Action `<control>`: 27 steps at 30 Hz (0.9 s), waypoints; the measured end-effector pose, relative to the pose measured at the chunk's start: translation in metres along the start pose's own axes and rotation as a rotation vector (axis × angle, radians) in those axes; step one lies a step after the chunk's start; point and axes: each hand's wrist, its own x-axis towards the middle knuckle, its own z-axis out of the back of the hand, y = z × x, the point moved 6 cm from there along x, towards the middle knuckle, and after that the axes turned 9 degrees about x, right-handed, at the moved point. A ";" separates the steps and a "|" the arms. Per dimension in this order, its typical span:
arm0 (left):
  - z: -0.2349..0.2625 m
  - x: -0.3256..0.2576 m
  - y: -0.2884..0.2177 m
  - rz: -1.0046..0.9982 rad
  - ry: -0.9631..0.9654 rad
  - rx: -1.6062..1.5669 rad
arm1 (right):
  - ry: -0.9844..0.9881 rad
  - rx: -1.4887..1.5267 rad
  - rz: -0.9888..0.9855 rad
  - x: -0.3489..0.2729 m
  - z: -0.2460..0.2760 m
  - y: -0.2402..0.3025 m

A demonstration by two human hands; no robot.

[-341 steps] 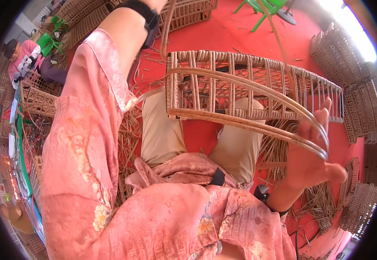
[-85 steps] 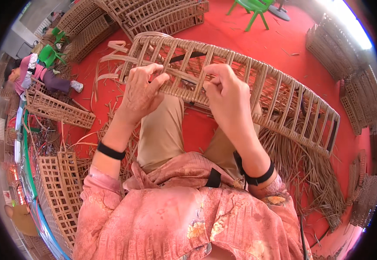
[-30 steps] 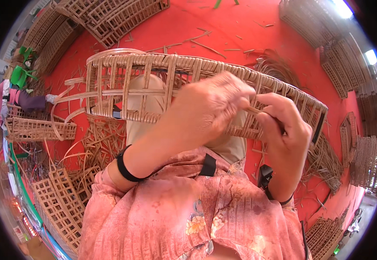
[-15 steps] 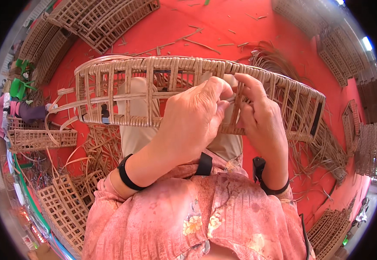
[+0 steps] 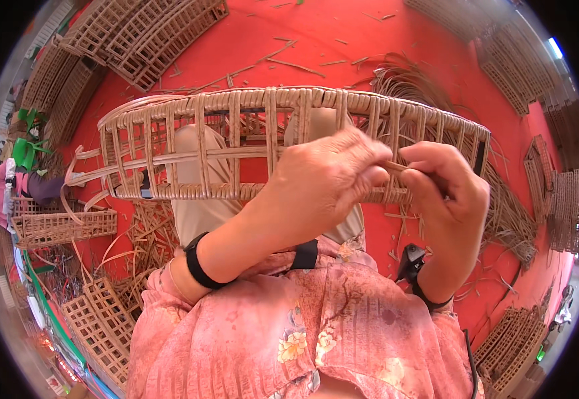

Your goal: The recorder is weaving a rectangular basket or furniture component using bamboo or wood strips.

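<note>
A long brown wicker basket [image 5: 236, 189] lies crosswise over my knees, its openwork side facing me. A flat wicker strip [image 5: 394, 166] spans the gap between my two hands, in front of the basket's right half. My left hand [image 5: 322, 173] is closed on it with thumb and fingers. My right hand [image 5: 447, 186] pinches its right part, the other fingers loosely curled. Left of my left hand, a pale strand [image 5: 196, 157] runs along the middle of the side past the uprights. Loose strand ends [image 5: 86, 178] stick out beyond the basket's left end.
Stacked wicker baskets [image 5: 144, 40] stand at the far left, others [image 5: 519, 70] at the far right. A bundle of long strips [image 5: 502, 219] lies on the red floor [image 5: 309, 33] to the right, with cut scraps around. At the left edge, another person [image 5: 10, 193] sits near a basket.
Both hands have moved right, and my right hand has come away from the basket's side, with the strip now visible between them. The basket has shifted slightly left.
</note>
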 end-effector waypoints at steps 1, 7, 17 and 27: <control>-0.005 0.000 -0.001 -0.006 0.048 -0.027 | 0.013 0.035 -0.054 -0.003 0.008 -0.007; -0.006 -0.005 -0.002 0.301 0.039 -0.062 | -0.040 0.101 -0.070 0.006 0.004 -0.036; -0.023 0.003 -0.003 0.222 0.101 0.008 | 0.202 0.030 0.026 0.016 -0.014 -0.050; -0.021 0.020 -0.017 0.082 -0.010 0.100 | 0.051 -0.021 0.024 0.004 0.020 -0.032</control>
